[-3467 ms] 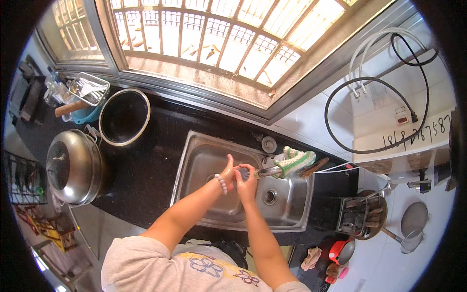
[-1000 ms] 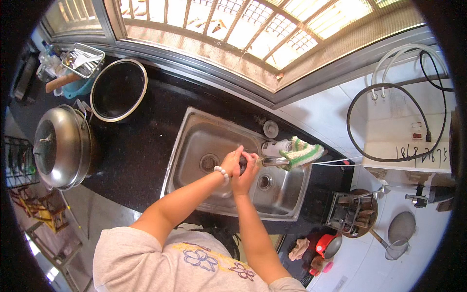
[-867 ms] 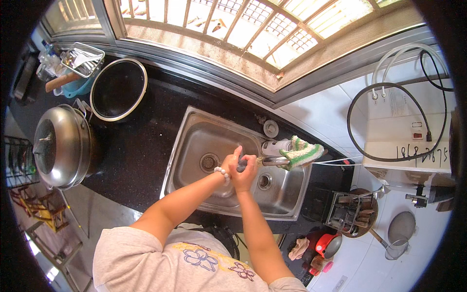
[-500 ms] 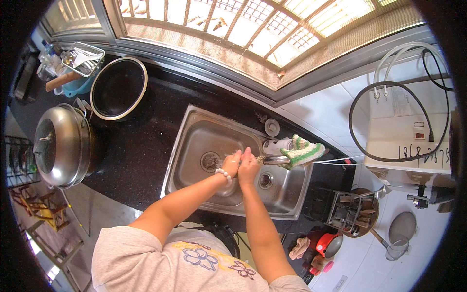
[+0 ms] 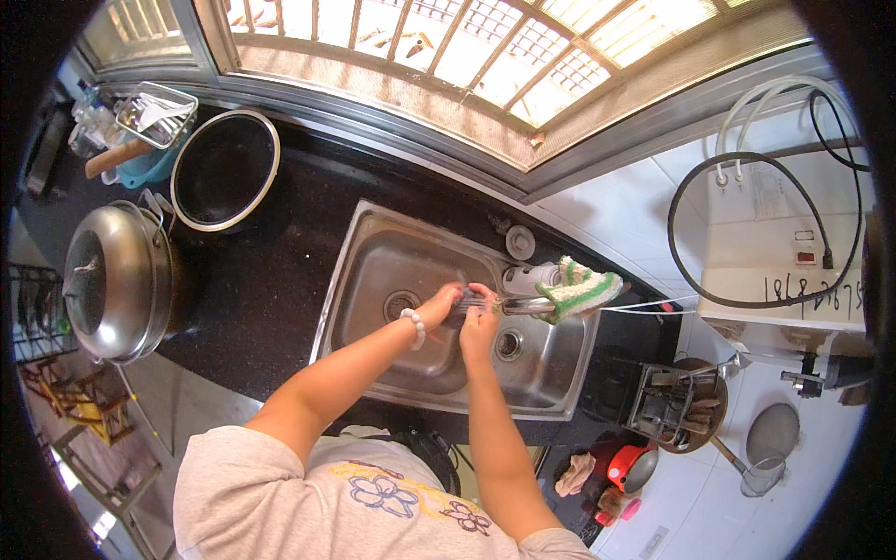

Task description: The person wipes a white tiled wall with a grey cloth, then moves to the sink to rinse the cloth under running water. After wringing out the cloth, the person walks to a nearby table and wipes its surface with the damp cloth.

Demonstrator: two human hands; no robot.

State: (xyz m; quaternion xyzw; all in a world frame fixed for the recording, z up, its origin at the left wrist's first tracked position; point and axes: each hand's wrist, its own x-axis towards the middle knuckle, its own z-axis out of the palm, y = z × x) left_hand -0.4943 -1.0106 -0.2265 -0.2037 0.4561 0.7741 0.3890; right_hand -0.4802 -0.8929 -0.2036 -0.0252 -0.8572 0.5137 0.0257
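Both my hands meet over the steel sink [image 5: 359, 271], close to the end of the metal tap [image 5: 527, 306]. A green-and-white crocheted cloth [image 5: 586, 291] covers the tap's other end. My left hand [image 5: 442, 306], with a white bead bracelet at its wrist, has its fingers curled toward the right one. Fingers bent, my right hand [image 5: 480, 319] is nearest the tap's mouth. Something small, bluish-grey and blurred [image 5: 464, 301] shows between the fingers; whether it is an object or running water I cannot make out.
A round drain [image 5: 402, 306] lies in the larger left basin, another drain [image 5: 510, 345] in the smaller right one. Left on the black counter [image 5: 271, 280] are a lidded steel pot [image 5: 114, 280] and a round black pan [image 5: 226, 171]. A utensil rack [image 5: 674, 403] stands right.
My hands, pressed together with fingers stretched forward before, have drawn slightly apart and curled. The left hand has shifted a little left, and a bluish-grey patch now shows between them.
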